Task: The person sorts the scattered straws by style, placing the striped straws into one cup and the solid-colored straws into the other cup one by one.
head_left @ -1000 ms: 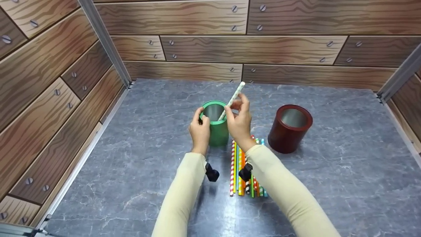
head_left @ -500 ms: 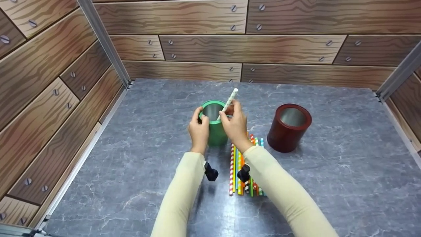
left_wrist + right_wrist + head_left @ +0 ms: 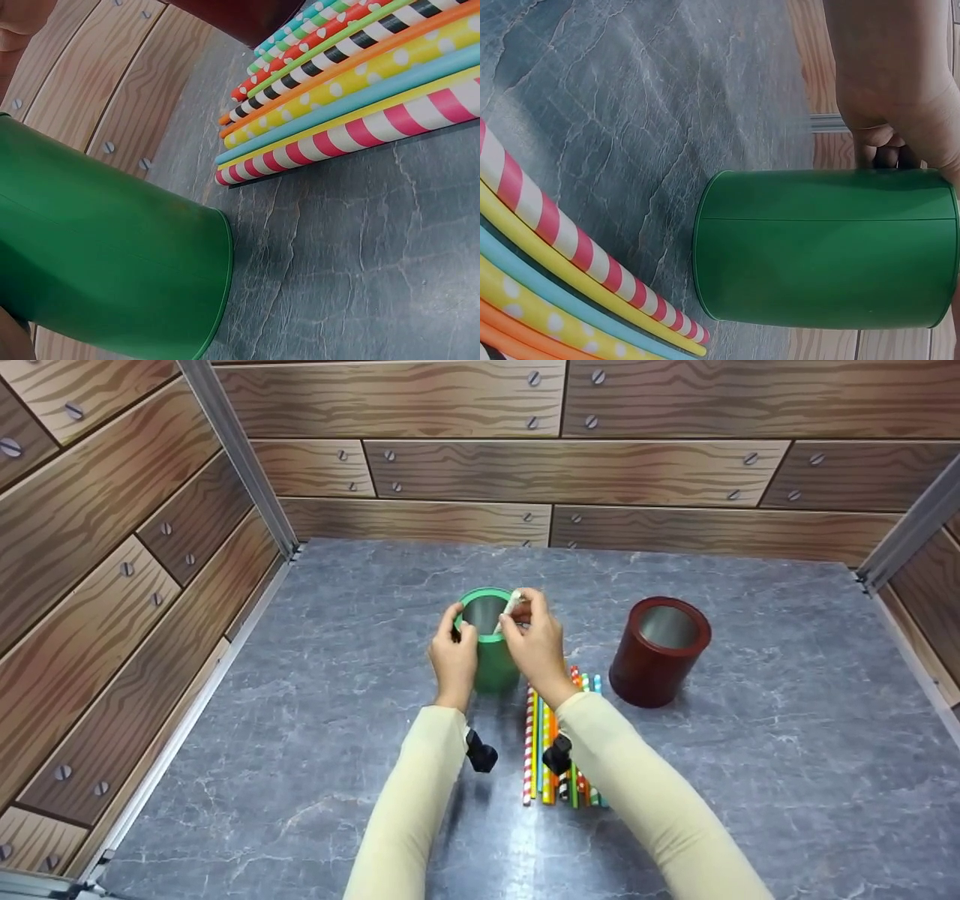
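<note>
A green cylindrical cup (image 3: 496, 669) stands upright on the table, open at the top with a grey inside. At its left side my left hand (image 3: 454, 664) holds the rim between thumb and fingers; the right wrist view shows that hand (image 3: 900, 90) against the wall of the cup (image 3: 825, 251). My right hand (image 3: 538, 645) pinches a pale patterned paper straw (image 3: 512, 605) near its upper end, over the right part of the rim. The straw slants down into the cup, its lower end hidden inside.
Several paper straws (image 3: 529, 757) in stripes, dots and plain colours lie side by side, partly under my right forearm. A dark red cup (image 3: 651, 675) stands upright to the right. Wood-patterned walls (image 3: 457, 472) enclose the grey marbled table (image 3: 300, 720).
The straw has gone down into the green cup, so less of it shows above my right hand. That hand first shifted slightly left. My left hand stays on the rim.
</note>
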Demonstrator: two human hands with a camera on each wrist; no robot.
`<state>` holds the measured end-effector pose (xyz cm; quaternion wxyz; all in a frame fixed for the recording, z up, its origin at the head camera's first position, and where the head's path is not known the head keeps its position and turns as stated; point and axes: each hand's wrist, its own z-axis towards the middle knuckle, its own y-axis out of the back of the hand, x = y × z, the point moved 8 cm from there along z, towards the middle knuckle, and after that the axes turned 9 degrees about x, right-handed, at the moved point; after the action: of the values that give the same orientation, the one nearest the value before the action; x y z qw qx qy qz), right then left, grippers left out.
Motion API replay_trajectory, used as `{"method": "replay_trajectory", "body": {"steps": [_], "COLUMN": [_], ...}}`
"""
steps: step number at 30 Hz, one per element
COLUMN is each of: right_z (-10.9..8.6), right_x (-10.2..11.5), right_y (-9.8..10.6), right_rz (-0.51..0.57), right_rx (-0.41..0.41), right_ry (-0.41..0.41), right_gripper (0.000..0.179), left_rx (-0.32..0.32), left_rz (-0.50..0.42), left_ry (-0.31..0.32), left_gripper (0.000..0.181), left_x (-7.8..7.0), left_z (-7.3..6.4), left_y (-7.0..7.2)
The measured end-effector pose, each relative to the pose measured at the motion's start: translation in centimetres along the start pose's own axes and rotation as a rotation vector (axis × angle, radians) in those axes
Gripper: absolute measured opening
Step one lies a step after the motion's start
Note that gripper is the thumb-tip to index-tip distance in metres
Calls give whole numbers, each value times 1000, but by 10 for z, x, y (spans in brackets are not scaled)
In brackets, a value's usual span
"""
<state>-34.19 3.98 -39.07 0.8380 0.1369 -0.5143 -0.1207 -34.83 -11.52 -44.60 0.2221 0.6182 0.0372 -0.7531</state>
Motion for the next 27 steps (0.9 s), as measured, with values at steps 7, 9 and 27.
{"method": "replay_trajectory", "body": {"steps": [7, 9, 27], "right_z": [0, -1, -21], "right_x": [-2, -3, -35], "right_y": [1, 2, 53], "right_rz": [22, 29, -67], "right_rx": [1, -1, -52], "right_ry": [-4, 3, -60], "right_gripper": [31, 32, 24], "left_rx": [13, 6, 16], "left_rz": [-19, -16, -16], "left_ry": [10, 5, -8], "left_gripper": [38, 38, 39], "left_x": [1, 1, 0], "left_z": [1, 1, -1], "left_y": [-1, 0, 0]}}
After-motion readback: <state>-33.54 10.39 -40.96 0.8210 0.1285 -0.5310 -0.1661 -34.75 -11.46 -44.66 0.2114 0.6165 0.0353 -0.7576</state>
